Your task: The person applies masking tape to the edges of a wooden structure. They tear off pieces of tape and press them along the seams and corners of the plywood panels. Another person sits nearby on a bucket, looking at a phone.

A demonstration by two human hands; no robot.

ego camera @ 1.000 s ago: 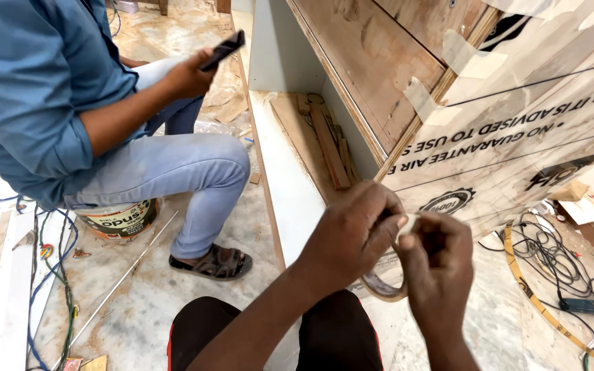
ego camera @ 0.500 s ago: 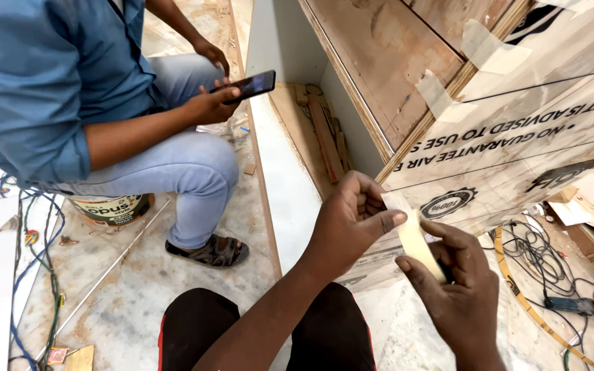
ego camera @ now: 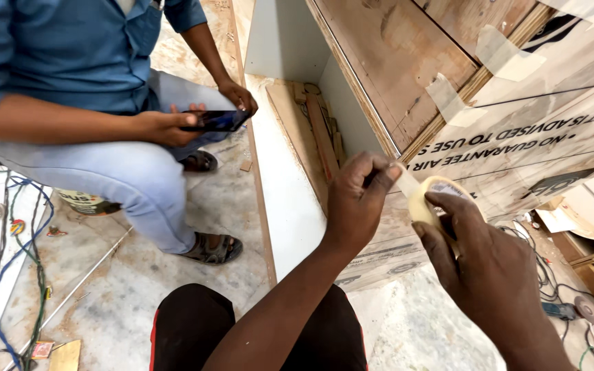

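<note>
My right hand (ego camera: 486, 264) grips a roll of beige masking tape (ego camera: 426, 200) in front of a wooden cabinet panel (ego camera: 393, 62). My left hand (ego camera: 355, 199) pinches the free end of the tape (ego camera: 403, 180) and holds it stretched a short way off the roll. Both hands hover just before a laminate sheet with black print (ego camera: 517, 137) that lies against the cabinet. Strips of tape (ego camera: 496, 51) are stuck along the panel's edge.
A person in a blue shirt (ego camera: 70, 55) sits at the left holding a dark phone (ego camera: 216, 120). Wood strips (ego camera: 321, 134) lie inside a white cabinet recess. Cables (ego camera: 15, 275) trail at the left, more wires and a tool (ego camera: 572, 309) at the right.
My hands moved apart and the tape end is now pulled off the roll. The view shifted closer to the seated person, who lowered the phone.
</note>
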